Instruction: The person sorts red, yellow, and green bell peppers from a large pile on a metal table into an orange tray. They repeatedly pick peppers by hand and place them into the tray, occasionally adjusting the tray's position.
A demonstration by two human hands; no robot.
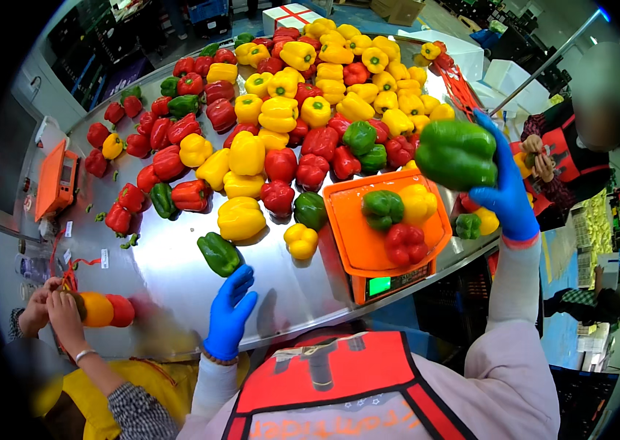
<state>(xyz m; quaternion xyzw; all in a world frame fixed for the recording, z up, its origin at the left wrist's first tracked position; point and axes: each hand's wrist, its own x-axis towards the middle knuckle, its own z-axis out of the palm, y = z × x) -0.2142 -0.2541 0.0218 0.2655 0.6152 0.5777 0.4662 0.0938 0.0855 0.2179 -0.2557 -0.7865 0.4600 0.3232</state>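
Observation:
My right hand, in a blue glove, grips a large green bell pepper raised above the right part of the table. Below and left of it, an orange weighing scale carries a green, a yellow and a red bell pepper on its tray. My left hand, gloved in blue too, is empty with thumb and fingers apart. Its fingertips are close to a loose green pepper; whether they touch cannot be told. A small yellow pepper lies between that one and the scale.
Many red, yellow and green peppers cover the steel table. At left, a person's hands hold a stacked row of peppers. Another orange scale stands beyond. Red straps lie far right, near another person.

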